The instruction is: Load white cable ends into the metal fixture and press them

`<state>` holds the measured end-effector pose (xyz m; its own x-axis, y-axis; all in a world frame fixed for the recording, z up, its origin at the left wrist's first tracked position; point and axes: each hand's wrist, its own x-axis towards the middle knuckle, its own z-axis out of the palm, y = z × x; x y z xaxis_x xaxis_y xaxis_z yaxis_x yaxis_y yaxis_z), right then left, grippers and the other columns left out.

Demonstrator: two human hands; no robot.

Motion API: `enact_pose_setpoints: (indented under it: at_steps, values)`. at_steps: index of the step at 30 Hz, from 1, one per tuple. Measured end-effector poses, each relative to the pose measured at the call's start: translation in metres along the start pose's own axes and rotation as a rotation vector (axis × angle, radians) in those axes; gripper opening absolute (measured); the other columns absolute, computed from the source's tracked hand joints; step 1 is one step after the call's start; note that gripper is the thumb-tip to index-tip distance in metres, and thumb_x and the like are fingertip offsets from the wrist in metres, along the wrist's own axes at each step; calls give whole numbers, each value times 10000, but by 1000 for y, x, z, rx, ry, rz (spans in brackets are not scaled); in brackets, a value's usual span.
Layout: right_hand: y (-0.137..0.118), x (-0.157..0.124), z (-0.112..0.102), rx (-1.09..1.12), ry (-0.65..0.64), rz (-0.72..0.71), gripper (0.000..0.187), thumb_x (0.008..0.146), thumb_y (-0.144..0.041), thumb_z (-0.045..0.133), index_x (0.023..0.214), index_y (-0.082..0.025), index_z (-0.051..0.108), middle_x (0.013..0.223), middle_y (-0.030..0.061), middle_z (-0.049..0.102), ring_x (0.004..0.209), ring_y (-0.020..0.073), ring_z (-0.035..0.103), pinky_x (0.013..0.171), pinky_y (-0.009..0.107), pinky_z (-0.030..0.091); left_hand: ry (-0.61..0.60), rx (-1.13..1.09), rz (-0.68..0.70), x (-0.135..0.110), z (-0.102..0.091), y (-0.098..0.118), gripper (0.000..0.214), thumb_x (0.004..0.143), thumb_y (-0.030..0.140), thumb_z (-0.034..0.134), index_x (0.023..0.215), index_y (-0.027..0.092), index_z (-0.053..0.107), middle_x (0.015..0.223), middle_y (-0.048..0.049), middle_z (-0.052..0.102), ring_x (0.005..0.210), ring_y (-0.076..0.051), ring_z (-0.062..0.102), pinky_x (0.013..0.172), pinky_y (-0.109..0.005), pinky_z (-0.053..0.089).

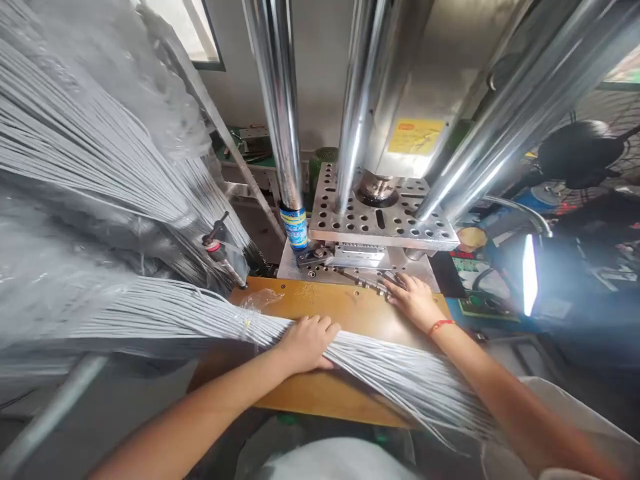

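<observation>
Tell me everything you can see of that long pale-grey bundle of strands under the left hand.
The long, pale-grey bundle of thin, cable-like strands looks smooth and plastic-coated; its inside cannot be seen. It lies slantwise across the flat, tan board, with a small yellowish tie, or what looks like one, left of the bare left hand, whose fingers curl over it. At its left, cloudy clear plastic sheeting covers part of it; rightward it fans wider, a few strands straying loose along its near edge.

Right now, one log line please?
left hand: holding long grey cable bundle; right hand: at small silver metal parts; bundle: across tan board
</observation>
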<state>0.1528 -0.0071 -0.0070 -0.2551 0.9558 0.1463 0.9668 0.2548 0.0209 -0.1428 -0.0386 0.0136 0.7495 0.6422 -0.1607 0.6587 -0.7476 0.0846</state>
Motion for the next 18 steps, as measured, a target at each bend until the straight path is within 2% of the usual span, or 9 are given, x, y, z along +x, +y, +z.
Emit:
enact_pose_setpoints:
  at_steps: [2, 4, 6, 7, 8, 10, 12, 15, 18]
  values:
    - [-21, -9, -16, 35, 37, 85, 461, 817, -391, 434, 1240, -211, 457, 1248, 163, 373, 1131, 302, 359, 911, 450, 313, 9, -11, -4, 5, -4, -5, 555, 614, 544, 616, 1023, 207, 451, 918, -63, 514, 846, -219, 509, 705, -317, 408]
    - [-54, -30, -33, 169, 22, 66, 692, 770, -523, 444, 1320, -120, 322, 1285, 187, 333, 1171, 285, 329, 935, 407, 321, 14, -20, 0, 7, -7, -7, 520, 633, 530, 607, 1018, 213, 457, 917, -60, 517, 849, -218, 511, 710, -318, 408]
    - [-85, -58, -44, 242, -72, -35, 993, 602, -686, 518, 1371, -153, 184, 1335, 176, 280, 1215, 319, 264, 959, 446, 287, 29, -17, 7, 5, -6, -7, 505, 648, 528, 593, 1020, 214, 460, 927, -62, 519, 867, -225, 507, 716, -326, 412]
    - [-95, -72, -47, 228, -89, -46, 1032, 527, -706, 561, 1360, -202, 218, 1339, 165, 282, 1214, 347, 256, 963, 483, 259, 41, -13, 9, 3, -5, -7, 511, 649, 538, 586, 1022, 213, 460, 938, -66, 518, 885, -232, 502, 722, -333, 413]
    - [-98, -86, -47, 203, -111, -29, 971, 526, -673, 595, 1336, -245, 273, 1335, 141, 304, 1205, 347, 273, 970, 487, 242, 52, -9, 11, 2, -3, -7, 523, 647, 551, 579, 1025, 210, 460, 948, -70, 518, 899, -240, 497, 728, -341, 414]
    - [-87, -112, -43, 141, -131, 69, 883, 553, -628, 613, 1296, -228, 351, 1280, 133, 387, 1152, 329, 347, 959, 471, 262, 59, -7, 17, 0, 1, -7, 546, 644, 584, 559, 1023, 203, 464, 948, -78, 522, 901, -248, 497, 739, -354, 415]
    - [-58, -131, -39, 94, -124, 138, 802, 612, -593, 593, 1265, -169, 401, 1192, 131, 477, 1062, 285, 434, 919, 424, 320, 48, -10, 18, 0, 4, -5, 537, 659, 593, 535, 1013, 194, 471, 928, -82, 532, 874, -244, 507, 741, -357, 415]
    - [-17, -140, -40, 31, -105, 72, 595, 719, -509, 539, 1166, -118, 504, 1041, 117, 579, 915, 226, 525, 794, 335, 404, 26, -28, -3, 2, 5, -1, 469, 706, 557, 504, 990, 185, 478, 905, -85, 546, 850, -235, 523, 736, -347, 415]
    - [-1, -128, -58, 0, -102, -14, 420, 788, -456, 480, 1031, -129, 585, 870, 88, 631, 778, 186, 566, 662, 275, 414, -20, -68, -32, 1, 3, -6, 407, 740, 511, 481, 982, 183, 480, 902, -81, 559, 851, -229, 538, 739, -338, 414]
